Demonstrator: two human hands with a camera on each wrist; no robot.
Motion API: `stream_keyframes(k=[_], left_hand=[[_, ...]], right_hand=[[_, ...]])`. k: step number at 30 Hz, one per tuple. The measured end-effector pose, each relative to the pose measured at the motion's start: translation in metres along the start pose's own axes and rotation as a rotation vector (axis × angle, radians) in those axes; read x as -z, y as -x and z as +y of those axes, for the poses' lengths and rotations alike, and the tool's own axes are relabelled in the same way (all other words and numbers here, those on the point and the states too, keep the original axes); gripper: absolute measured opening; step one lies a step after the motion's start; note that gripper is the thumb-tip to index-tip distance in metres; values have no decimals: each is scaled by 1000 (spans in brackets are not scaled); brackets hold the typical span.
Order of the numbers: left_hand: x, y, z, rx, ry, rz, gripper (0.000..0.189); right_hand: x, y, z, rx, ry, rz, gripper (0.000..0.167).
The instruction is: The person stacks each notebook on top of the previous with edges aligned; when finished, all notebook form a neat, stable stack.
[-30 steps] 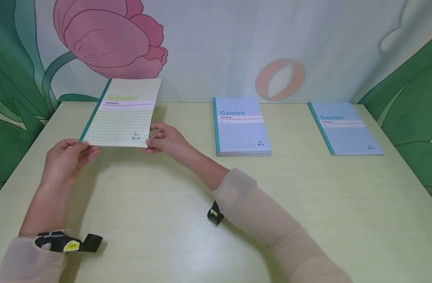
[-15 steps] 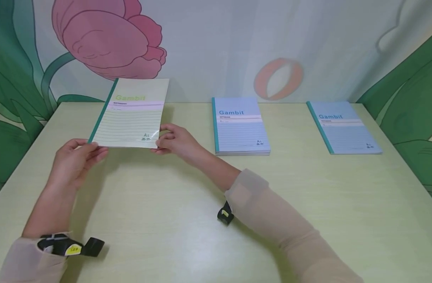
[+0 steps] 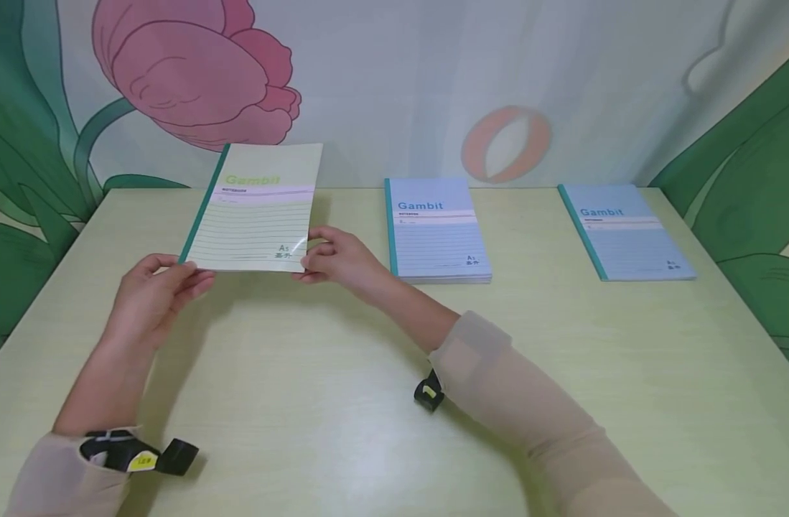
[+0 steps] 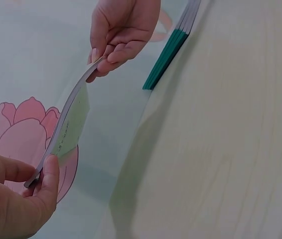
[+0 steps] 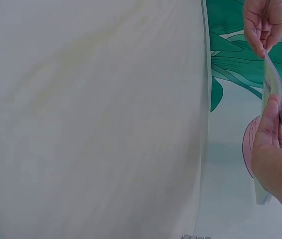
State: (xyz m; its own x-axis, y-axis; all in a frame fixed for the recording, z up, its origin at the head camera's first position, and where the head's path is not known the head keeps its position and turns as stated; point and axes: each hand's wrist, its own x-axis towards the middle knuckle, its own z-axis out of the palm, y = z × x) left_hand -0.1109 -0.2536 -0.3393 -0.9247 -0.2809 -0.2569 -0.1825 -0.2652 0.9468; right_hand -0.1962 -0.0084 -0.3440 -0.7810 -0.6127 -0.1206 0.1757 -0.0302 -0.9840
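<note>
A cream Gambit notebook (image 3: 258, 215) with a green spine is held up above the table at the left in the head view. My left hand (image 3: 158, 294) pinches its lower left corner by the spine, thumb on top. At the lower right corner my right hand (image 3: 342, 262) pinches it, fingers beneath. From the left wrist view, the notebook (image 4: 64, 119) appears edge-on and bowed between both hands. A barcode shows on the underside of the notebook (image 5: 269, 85) in the right wrist view.
A stack of blue Gambit notebooks (image 3: 439, 237) lies at the table's back middle. Further right lies another blue notebook (image 3: 627, 237). Behind the table (image 3: 342, 402) hangs a curtain (image 3: 381, 86) printed with a pink flower and green leaves. Black straps with small devices sit on both wrists.
Both hands have moved the cream notebook steadily to the right, toward the blue stack, keeping their grip and its height. The blue notebooks stay where they were.
</note>
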Motion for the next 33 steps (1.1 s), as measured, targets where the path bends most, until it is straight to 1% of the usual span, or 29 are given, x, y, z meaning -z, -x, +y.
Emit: stream_keyframes(k=[2, 5, 8, 15, 22, 25, 33], left_hand=[[-8, 7, 6, 11, 9, -10, 25], [-15, 13, 8, 8, 15, -26, 22], [-19, 14, 8, 7, 7, -37, 21], [-31, 15, 6, 15, -59, -68, 19], [-41, 18, 5, 14, -63, -106, 16], [-45, 18, 5, 16, -79, -114, 15], [-57, 20, 4, 23, -93, -145, 15]], right_hand=[[3, 2, -1, 4, 1, 2, 37], [7, 6, -2, 7, 13, -4, 37], [12, 9, -3, 2, 19, -10, 36], [25, 19, -5, 8, 38, -17, 37], [35, 29, -7, 16, 61, -12, 36], [39, 34, -9, 21, 74, -8, 36], [49, 45, -12, 23, 98, 24, 42]])
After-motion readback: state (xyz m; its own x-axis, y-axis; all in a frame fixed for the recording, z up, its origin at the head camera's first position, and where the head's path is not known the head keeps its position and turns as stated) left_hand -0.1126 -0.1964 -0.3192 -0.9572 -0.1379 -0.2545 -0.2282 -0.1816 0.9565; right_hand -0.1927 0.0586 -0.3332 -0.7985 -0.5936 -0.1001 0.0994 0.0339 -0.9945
